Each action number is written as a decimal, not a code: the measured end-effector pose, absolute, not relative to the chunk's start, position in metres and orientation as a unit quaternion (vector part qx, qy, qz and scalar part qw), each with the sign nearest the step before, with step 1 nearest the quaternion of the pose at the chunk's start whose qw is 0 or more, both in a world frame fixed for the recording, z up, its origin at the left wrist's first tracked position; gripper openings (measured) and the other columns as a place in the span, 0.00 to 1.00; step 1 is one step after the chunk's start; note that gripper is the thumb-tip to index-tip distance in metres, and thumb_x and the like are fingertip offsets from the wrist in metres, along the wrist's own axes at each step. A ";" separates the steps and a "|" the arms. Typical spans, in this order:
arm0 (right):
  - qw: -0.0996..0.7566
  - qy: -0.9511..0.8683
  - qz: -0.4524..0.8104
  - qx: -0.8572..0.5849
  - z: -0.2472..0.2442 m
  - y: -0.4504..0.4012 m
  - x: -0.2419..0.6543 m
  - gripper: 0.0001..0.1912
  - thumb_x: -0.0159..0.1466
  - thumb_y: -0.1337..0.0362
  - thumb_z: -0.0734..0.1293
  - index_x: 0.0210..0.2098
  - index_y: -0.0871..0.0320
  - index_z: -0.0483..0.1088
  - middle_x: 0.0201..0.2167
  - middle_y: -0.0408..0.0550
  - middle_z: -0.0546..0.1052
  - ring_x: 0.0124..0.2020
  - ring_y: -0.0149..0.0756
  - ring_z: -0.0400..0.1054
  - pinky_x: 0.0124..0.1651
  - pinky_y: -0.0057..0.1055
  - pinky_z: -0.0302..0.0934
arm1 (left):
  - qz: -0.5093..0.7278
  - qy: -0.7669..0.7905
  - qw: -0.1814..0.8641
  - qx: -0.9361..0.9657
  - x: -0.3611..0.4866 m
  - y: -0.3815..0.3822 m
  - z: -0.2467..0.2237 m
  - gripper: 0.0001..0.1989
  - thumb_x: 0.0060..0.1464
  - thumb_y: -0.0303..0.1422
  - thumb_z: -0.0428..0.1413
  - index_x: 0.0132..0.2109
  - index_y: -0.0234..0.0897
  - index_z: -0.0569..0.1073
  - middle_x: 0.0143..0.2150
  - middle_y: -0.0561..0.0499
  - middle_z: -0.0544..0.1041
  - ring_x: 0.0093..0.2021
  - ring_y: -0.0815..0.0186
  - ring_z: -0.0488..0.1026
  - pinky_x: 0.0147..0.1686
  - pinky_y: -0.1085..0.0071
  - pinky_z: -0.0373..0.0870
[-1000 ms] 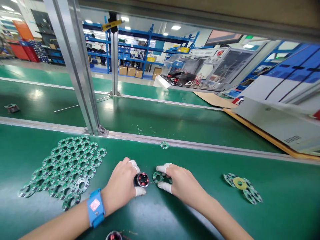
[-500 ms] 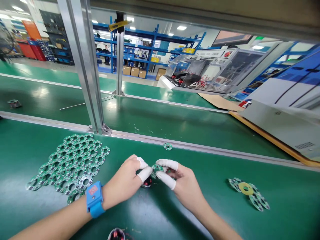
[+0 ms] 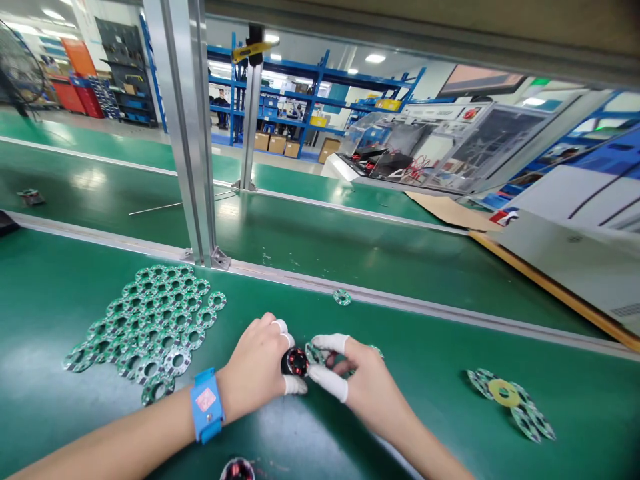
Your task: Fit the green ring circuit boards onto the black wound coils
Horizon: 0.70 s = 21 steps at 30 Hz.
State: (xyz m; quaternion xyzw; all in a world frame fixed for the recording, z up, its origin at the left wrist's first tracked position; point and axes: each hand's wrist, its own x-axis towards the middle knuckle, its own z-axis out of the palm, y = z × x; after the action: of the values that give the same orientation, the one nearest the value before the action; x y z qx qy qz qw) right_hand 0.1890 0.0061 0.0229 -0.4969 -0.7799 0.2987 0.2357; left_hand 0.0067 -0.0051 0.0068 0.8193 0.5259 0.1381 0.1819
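Note:
My left hand (image 3: pixel 260 360), with white finger cots and a blue wristband (image 3: pixel 207 407), is closed around a small round motor part (image 3: pixel 297 362) with a black body and reddish copper windings. The windings face toward my right hand (image 3: pixel 367 380). That hand, also in white finger cots, pinches a green ring-shaped circuit board (image 3: pixel 314 353) by its edge, close beside the motor part. Whether board and windings touch, I cannot tell. Another board (image 3: pixel 376 349) peeks out behind the right hand, mostly hidden. A second wound motor part (image 3: pixel 238 469) stands at the bottom edge, partly cut off.
Many ring boards (image 3: pixel 165 303) lie overlapping on the green mat at left. A single one (image 3: pixel 342 297) rests by the metal rail (image 3: pixel 280 277). Several more, with a yellow ring (image 3: pixel 504 393), lie at right. An aluminium post (image 3: pixel 193 147) rises behind the boards.
My left hand has let go of the ring board and taken hold of the motor part, turning its windings rightward. The right hand keeps the board. The whole view has shifted slightly.

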 end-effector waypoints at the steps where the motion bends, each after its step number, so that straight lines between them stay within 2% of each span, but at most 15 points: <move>1: 0.227 -0.794 0.287 -0.486 0.021 0.004 0.186 0.09 0.53 0.63 0.68 0.34 0.58 0.74 0.26 0.46 0.74 0.24 0.35 0.68 0.26 0.29 0.66 | 0.138 0.524 0.175 0.822 0.007 -0.005 0.005 0.19 0.43 0.47 0.62 0.32 0.35 0.73 0.35 0.47 0.71 0.39 0.57 0.64 0.35 0.64 0.61; 5: 0.220 -0.845 0.199 -0.445 0.011 -0.002 0.182 0.14 0.55 0.63 0.68 0.41 0.58 0.73 0.37 0.53 0.76 0.35 0.41 0.70 0.35 0.35 0.68 | 0.143 0.525 0.154 0.825 0.008 -0.006 -0.001 0.20 0.49 0.50 0.55 0.32 0.35 0.71 0.34 0.46 0.71 0.38 0.57 0.64 0.34 0.64 0.61; 7: 0.218 -0.862 0.158 -0.430 0.008 -0.003 0.183 0.15 0.57 0.62 0.68 0.44 0.59 0.72 0.38 0.54 0.76 0.38 0.43 0.70 0.38 0.37 0.68 | 0.147 0.527 0.152 0.823 0.008 -0.006 -0.003 0.20 0.50 0.51 0.54 0.31 0.35 0.71 0.34 0.46 0.71 0.38 0.58 0.64 0.34 0.64 0.60; 15: 0.208 -0.888 0.039 -0.408 0.008 -0.006 0.184 0.13 0.61 0.60 0.66 0.42 0.61 0.73 0.34 0.54 0.78 0.34 0.42 0.71 0.33 0.33 0.69 | 0.160 0.534 0.156 0.816 0.010 -0.007 -0.005 0.19 0.51 0.49 0.53 0.30 0.35 0.70 0.33 0.47 0.71 0.37 0.59 0.65 0.33 0.65 0.60; 21: 0.218 -0.891 0.009 -0.398 0.005 -0.003 0.185 0.13 0.63 0.59 0.63 0.42 0.59 0.73 0.33 0.52 0.78 0.34 0.40 0.72 0.33 0.30 0.68 | 0.162 0.536 0.163 0.812 0.011 -0.008 -0.004 0.20 0.52 0.50 0.53 0.29 0.35 0.69 0.33 0.47 0.71 0.36 0.59 0.65 0.33 0.65 0.59</move>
State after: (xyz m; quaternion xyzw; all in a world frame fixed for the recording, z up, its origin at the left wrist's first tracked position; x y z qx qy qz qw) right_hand 0.1853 -0.0027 0.0046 -0.3979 -0.8911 0.0090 0.2178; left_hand 0.0108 -0.0077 -0.0043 0.8121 0.5363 0.1617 0.1634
